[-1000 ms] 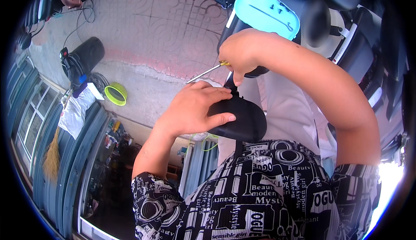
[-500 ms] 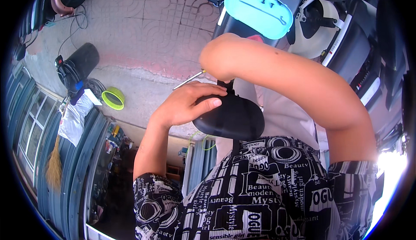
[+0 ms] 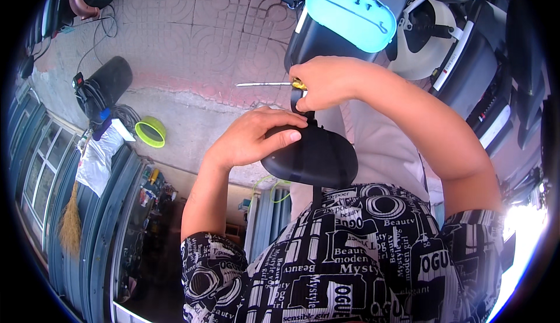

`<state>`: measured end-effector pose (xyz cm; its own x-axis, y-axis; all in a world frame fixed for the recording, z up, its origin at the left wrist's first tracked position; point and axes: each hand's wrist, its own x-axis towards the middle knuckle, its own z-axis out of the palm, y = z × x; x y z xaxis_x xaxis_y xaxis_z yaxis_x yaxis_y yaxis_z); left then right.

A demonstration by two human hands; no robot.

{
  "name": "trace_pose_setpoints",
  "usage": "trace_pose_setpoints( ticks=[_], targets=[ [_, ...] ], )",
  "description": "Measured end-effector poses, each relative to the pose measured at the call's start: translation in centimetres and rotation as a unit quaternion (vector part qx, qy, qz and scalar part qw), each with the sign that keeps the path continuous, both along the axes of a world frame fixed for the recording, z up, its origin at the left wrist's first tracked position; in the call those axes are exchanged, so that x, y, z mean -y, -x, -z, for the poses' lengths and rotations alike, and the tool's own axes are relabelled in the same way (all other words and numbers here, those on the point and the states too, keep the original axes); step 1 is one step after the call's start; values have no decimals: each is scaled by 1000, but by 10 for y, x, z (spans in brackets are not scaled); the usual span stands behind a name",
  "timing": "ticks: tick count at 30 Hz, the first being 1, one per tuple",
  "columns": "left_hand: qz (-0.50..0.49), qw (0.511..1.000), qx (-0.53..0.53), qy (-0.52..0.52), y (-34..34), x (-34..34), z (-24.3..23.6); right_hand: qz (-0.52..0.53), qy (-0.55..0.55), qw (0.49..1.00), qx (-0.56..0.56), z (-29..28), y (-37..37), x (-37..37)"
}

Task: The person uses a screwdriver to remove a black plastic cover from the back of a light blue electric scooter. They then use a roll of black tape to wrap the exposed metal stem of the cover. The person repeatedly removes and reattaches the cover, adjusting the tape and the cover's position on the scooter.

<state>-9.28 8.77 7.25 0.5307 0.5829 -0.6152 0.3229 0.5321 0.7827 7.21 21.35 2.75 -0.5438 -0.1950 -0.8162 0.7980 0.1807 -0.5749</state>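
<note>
My left hand (image 3: 259, 136) is closed over the left side of a smooth black rounded piece (image 3: 318, 159), perhaps a saddle or a mirror back. Its fingertips reach the piece's short neck, and the thumb lies on the upper surface. A black curved bracket (image 3: 296, 100) rises from that neck. Just above it, my right hand (image 3: 321, 84) is wrapped round a screwdriver with a yellow handle (image 3: 298, 84); the bare metal shaft points left, away from the bracket. Part of the bracket and most of the handle are hidden by the right fingers.
A light blue tray (image 3: 344, 28) with a hooked rod and several small dark screws rests on a black scooter seat (image 3: 318, 49). Other scooters (image 3: 466, 84) crowd the right. To the left are a dark cylinder (image 3: 114, 81), a green basket (image 3: 151, 131) and a broom (image 3: 71, 224).
My right hand has turned and shifted slightly up, and the screwdriver has swung from slanting to nearly level. My left hand stays on the black piece.
</note>
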Motion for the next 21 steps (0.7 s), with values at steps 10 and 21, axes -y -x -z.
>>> trace_pose_setpoints(
  ticks=[10,21],
  targets=[
    [21,1000,6,-2,0,-3,-2,178,81,976,-95,2,-16,3],
    [-18,996,42,82,2,0,5,128,132,983,21,8,2,8]
  ],
)
